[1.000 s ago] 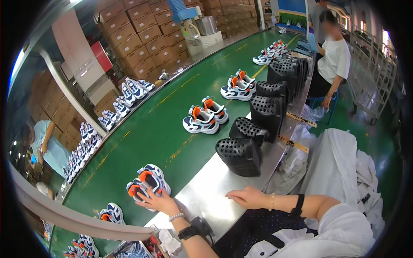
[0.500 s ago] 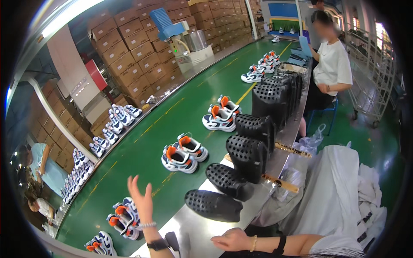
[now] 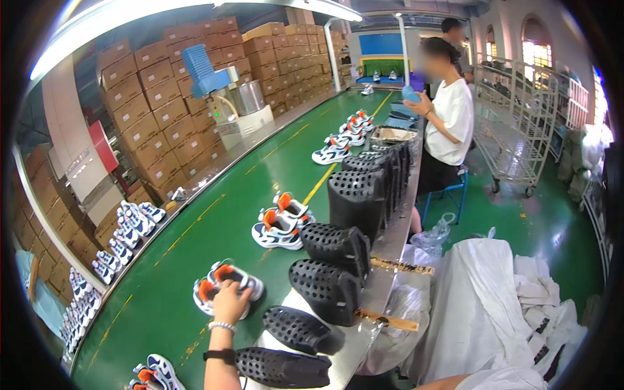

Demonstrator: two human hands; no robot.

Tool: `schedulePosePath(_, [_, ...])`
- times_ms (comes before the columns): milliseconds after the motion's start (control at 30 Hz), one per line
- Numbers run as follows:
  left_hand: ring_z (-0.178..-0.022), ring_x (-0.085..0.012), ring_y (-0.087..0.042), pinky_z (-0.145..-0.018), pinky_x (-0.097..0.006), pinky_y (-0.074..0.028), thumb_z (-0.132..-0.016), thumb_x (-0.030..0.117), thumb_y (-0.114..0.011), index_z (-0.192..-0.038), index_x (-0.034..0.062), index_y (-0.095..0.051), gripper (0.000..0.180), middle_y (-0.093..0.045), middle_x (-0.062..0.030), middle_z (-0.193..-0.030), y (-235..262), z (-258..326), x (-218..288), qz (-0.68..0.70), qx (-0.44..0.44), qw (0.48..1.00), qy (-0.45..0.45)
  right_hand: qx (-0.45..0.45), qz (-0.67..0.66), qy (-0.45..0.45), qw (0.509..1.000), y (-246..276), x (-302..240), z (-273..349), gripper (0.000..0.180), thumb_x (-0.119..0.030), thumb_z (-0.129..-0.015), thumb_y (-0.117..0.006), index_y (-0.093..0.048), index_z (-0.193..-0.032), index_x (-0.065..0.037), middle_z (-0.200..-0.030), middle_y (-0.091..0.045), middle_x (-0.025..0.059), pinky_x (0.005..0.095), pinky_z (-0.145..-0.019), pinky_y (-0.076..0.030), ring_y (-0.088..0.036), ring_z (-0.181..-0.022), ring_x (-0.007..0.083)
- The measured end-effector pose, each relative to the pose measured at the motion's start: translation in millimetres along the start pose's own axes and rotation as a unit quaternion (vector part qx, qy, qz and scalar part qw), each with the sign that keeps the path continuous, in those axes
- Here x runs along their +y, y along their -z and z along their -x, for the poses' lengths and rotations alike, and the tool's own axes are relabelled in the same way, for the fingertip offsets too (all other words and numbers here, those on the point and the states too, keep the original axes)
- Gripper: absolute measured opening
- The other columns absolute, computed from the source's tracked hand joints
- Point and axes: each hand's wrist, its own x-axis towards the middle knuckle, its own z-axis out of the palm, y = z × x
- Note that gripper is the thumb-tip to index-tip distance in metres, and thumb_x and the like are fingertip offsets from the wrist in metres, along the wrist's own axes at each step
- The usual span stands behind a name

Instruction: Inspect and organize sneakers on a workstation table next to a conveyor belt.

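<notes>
My left hand [image 3: 231, 303] reaches over a pair of white, navy and orange sneakers [image 3: 252, 283] on the green conveyor belt [image 3: 162, 305]. Its thumb and fingers are apart at the shoe openings, and no firm hold shows. A bracelet and a dark band circle that wrist. Beside my left forearm lie black perforated shoe forms [image 3: 283, 368] on the metal ledge [image 3: 356, 351]. My right hand is out of view; only a bit of that arm shows at the lower edge. Farther up the belt stands another pair of sneakers [image 3: 281, 227].
More upright black forms [image 3: 356, 201] line the ledge, with wooden sticks [image 3: 390, 320] jutting out. White cloth [image 3: 465, 299] heaps at the right. A person in white [image 3: 448, 114] sits by the belt holding something blue. Stacked cartons [image 3: 149, 97] and a wheeled rack [image 3: 513, 123] stand behind.
My left hand has come down from the air onto the pair of sneakers. My right hand has gone out of view. The whole view has shifted, and the seated person's hands are raised.
</notes>
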Motion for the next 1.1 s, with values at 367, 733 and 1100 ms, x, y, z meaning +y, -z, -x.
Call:
schedulePosePath(367, [-0.085, -0.0347, -0.062, -0.075, -0.042, -0.050, -0.070, 0.023, -0.071, -0.087, 0.0012, -0.065, 0.028, -0.060, -0.0134, -0.095, 66.4, 123.6, -38.3, 0.003, -0.046, 0.999, 0.007, 0.020, 0.001, -0.034, 0.999, -3.7, -1.8, 2.3, 0.014, -0.026, -0.081, -0.060, -0.056, -0.070, -0.019, -0.046, -0.046, 0.0087, 0.0430, -0.040, -0.039, -0.051, -0.042, 0.0297])
schedulePosePath(733, [-0.111, -0.0362, -0.052, -0.095, -0.040, -0.044, -0.071, 0.012, -0.067, -0.102, -0.0024, -0.063, 0.034, -0.051, -0.0190, -0.120, 83.5, 168.8, -44.9, 0.047, -0.026, 0.998, 0.013, -0.038, 0.052, -0.032, 0.997, -15.2, 18.8, 13.4, 0.014, -0.022, -0.085, -0.059, -0.054, -0.074, -0.016, -0.047, -0.044, 0.0101, 0.0399, -0.041, -0.040, -0.051, -0.041, 0.0283])
schedulePosePath(1100, [-0.098, -0.0339, -0.057, -0.080, -0.042, -0.049, -0.082, 0.005, -0.054, -0.101, -0.0041, -0.054, 0.022, -0.057, -0.0188, -0.097, 88.1, 189.6, -17.6, -0.028, 0.160, 0.984, 0.074, 0.039, 0.129, 0.032, 0.990, -16.3, -15.7, -7.3, 0.005, -0.015, -0.080, -0.067, -0.063, -0.079, -0.013, -0.049, -0.051, 0.0026, 0.0327, -0.045, -0.043, -0.054, -0.044, 0.0204])
